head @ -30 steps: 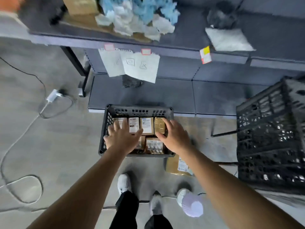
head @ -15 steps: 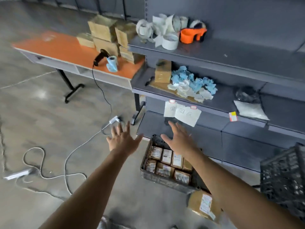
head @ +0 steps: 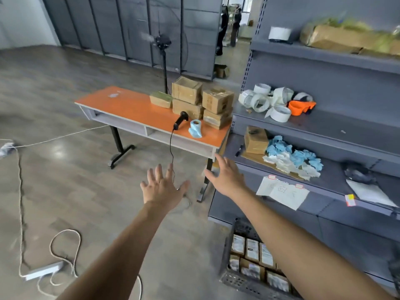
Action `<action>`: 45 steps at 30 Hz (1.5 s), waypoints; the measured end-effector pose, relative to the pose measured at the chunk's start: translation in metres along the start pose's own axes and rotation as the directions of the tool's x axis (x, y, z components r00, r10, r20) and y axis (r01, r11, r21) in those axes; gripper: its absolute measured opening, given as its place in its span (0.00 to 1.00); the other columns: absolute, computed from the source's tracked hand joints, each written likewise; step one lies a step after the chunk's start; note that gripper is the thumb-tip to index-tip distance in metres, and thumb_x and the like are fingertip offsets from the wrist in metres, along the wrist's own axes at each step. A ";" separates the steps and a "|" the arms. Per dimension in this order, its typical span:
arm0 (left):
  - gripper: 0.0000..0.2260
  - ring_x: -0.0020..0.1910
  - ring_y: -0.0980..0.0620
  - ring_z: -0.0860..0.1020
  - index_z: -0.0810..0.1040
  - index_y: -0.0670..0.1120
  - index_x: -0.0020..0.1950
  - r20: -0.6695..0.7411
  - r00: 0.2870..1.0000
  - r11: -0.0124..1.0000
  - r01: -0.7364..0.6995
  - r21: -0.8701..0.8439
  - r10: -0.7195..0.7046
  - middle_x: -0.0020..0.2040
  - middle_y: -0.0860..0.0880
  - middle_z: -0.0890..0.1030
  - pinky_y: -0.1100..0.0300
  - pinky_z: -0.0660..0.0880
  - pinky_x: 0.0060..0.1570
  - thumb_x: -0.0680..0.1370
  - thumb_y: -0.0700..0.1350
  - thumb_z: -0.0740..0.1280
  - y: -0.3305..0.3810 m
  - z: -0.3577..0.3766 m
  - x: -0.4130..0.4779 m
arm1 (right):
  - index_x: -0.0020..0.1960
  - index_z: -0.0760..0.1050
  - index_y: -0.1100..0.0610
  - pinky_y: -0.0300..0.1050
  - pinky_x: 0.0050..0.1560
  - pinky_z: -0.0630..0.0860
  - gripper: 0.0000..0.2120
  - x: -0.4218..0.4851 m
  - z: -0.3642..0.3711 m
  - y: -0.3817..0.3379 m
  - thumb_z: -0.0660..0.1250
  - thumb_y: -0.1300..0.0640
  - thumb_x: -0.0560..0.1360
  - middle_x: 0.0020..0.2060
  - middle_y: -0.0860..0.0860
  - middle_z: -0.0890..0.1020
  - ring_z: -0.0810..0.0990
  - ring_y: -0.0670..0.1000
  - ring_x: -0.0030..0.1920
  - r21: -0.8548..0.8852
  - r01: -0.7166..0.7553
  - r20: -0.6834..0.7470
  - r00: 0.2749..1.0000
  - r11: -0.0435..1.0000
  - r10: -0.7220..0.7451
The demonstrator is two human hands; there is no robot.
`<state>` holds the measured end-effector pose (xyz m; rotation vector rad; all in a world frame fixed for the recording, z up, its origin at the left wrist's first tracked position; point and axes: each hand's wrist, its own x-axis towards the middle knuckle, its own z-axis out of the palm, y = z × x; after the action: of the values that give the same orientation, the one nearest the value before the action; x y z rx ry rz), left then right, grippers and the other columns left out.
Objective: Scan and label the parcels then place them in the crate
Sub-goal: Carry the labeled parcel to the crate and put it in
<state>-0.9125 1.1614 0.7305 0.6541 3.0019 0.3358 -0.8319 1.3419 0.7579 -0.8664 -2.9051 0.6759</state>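
Observation:
Several brown cardboard parcels [head: 203, 100] are stacked at the right end of the orange table [head: 134, 109]. In front of them lie a black handheld scanner [head: 180, 120] and a blue label roll [head: 195, 128]. A dark crate [head: 242, 280] on the floor at the lower right holds several labelled parcels [head: 252, 251]. My left hand [head: 163, 189] is stretched out, fingers spread, holding nothing. Beside it my right hand [head: 226, 176] is also open and empty, near the table's front right corner. Both hands are well short of the stacked parcels.
Grey shelving [head: 324, 126] fills the right side, carrying tape rolls [head: 264, 100], an orange tape dispenser [head: 300, 107], a box [head: 255, 139] and blue and white crumpled pieces [head: 292, 156]. Cables and a power strip [head: 43, 271] lie on the floor at left. A fan stand [head: 162, 48] rises behind the table.
Both hands have left the crate and lifted out toward the table, open and empty. The view has swung up and left, so the crate now sits at the lower right.

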 end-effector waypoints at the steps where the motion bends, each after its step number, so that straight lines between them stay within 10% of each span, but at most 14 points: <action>1: 0.38 0.77 0.43 0.49 0.45 0.56 0.79 -0.002 1.000 1.000 -0.007 -0.006 0.007 0.79 0.48 0.50 0.42 0.57 0.70 0.74 0.72 0.48 -0.010 -0.007 0.008 | 0.80 0.48 0.44 0.65 0.73 0.59 0.35 0.005 0.002 -0.013 0.56 0.34 0.78 0.79 0.50 0.54 0.52 0.55 0.79 0.001 0.004 -0.008 1.000 1.000 -0.004; 31: 0.37 0.77 0.42 0.50 0.47 0.55 0.79 -0.030 0.999 0.995 -0.035 0.096 0.038 0.79 0.47 0.51 0.41 0.59 0.70 0.75 0.72 0.50 -0.160 -0.063 0.508 | 0.80 0.47 0.45 0.56 0.74 0.60 0.34 0.490 0.083 -0.208 0.56 0.36 0.80 0.80 0.53 0.51 0.48 0.52 0.80 0.192 0.120 -0.030 0.993 0.974 -0.116; 45: 0.37 0.76 0.41 0.55 0.49 0.54 0.79 0.122 0.972 0.979 -0.201 -0.023 0.202 0.78 0.47 0.54 0.41 0.63 0.67 0.75 0.71 0.50 -0.242 -0.029 0.821 | 0.80 0.44 0.45 0.52 0.70 0.64 0.33 0.717 0.142 -0.289 0.52 0.35 0.81 0.80 0.52 0.48 0.58 0.54 0.78 0.228 -0.191 0.006 0.981 0.955 0.194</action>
<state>-1.7598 1.2832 0.7025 0.9453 2.8199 0.3073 -1.6076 1.4485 0.6868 -1.1259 -2.6792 0.9881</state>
